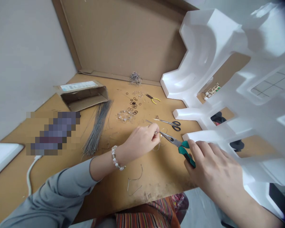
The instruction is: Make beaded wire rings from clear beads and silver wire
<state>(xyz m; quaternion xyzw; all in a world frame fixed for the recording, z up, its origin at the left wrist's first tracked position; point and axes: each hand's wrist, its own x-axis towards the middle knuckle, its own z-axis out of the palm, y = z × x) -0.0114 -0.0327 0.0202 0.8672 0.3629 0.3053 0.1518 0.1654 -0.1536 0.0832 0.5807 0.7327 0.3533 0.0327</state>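
Note:
My left hand (143, 139) is pinched on a small piece of thin wire, with fine loops showing around the fingertips; its exact shape is mostly hidden. My right hand (213, 163) grips green-handled long-nose pliers (173, 139), whose tips meet the wire at my left fingers. Just beyond lie black-handled scissors (176, 125). A ring of clear beads (125, 116) rests on the table left of them, near several small dark rings (134, 106). Yellow-handled pliers (154, 99) lie farther back.
A bundle of straight grey wires (97, 129) lies left, beside an open cardboard box (85, 96). A wire tangle (135, 78) sits at the back. White molded foam (199, 57) stands along the right. Bent wire scraps (135, 180) lie near the front edge; a white cable (29, 174) runs left.

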